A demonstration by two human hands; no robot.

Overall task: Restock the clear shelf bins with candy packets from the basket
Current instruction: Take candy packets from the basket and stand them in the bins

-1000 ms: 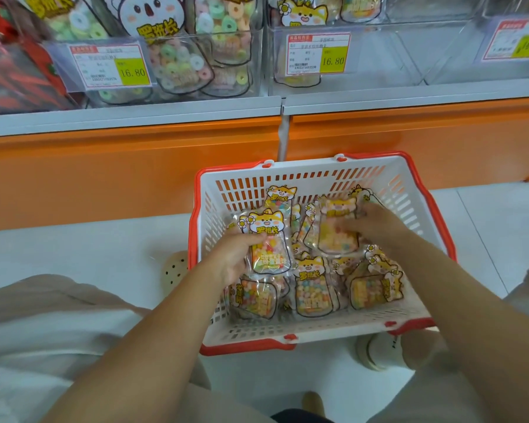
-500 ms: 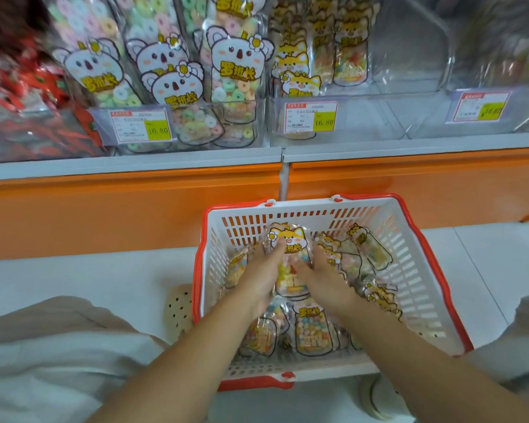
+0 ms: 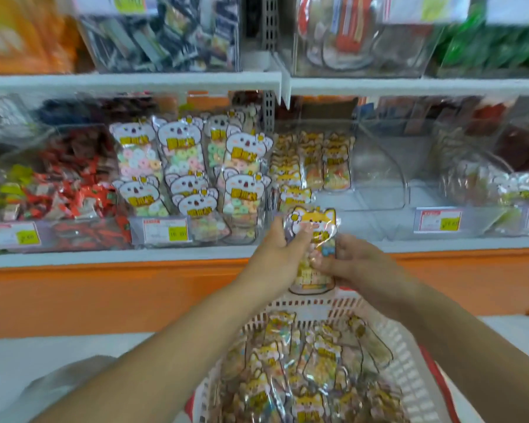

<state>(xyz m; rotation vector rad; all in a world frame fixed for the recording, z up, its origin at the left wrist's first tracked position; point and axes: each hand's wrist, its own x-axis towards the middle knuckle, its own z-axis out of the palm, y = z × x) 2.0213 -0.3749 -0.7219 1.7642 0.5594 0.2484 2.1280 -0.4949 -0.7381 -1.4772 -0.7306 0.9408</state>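
Left hand point(image 3: 277, 254) and right hand point(image 3: 359, 265), fingers curled, grip a clear yellow-fox candy packet point(image 3: 313, 221) upright, likely for slotting into the twelve-o'clock clear plastic bin point(image 3: 379, 166).

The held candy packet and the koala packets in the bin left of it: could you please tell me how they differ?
The held candy packet has an orange-yellow animal head; the koala packets have white heads. The left hand and right hand grip the held candy packet above the basket; the koala packets stand in a clear bin. The koala packets look larger than the held candy packet. Both are clear, with yellow labels.
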